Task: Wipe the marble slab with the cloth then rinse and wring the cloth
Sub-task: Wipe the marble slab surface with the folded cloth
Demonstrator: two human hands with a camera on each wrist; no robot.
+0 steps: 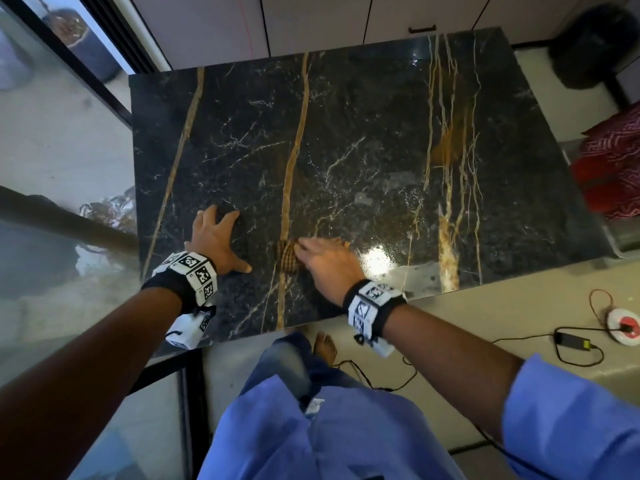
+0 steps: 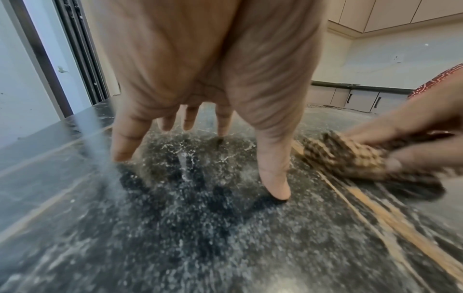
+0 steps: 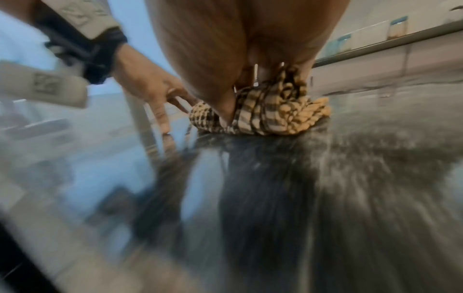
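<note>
Head view: right hand (image 1: 325,261) presses bunched cloth (image 1: 285,256) on slab (image 1: 381,133), lower centre; left hand (image 1: 216,239) flat, splayed. Risk: wet slab, bracing palm could slip.

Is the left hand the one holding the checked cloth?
No. The left hand rests with spread fingers on the marble slab, while the right hand holds the cloth.
</note>
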